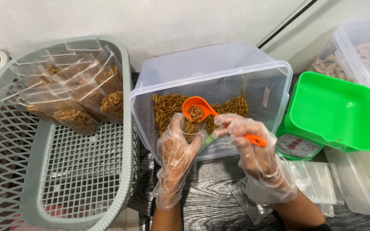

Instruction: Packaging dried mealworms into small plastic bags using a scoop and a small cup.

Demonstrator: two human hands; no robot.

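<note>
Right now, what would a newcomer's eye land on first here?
The orange scoop, loaded with brown snack pieces and held by the gloved right hand at centre, over the clear plastic tub. Next, the bright green scale tray at right, and the grey basket of filled bags at left.

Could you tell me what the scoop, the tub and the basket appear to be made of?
Scoop: glossy orange plastic, evenly coloured and moulded. Tub: clear, slightly frosted plastic; the snacks show through its wall. Basket: matte grey plastic, probably, with moulded lattice sides.
</note>
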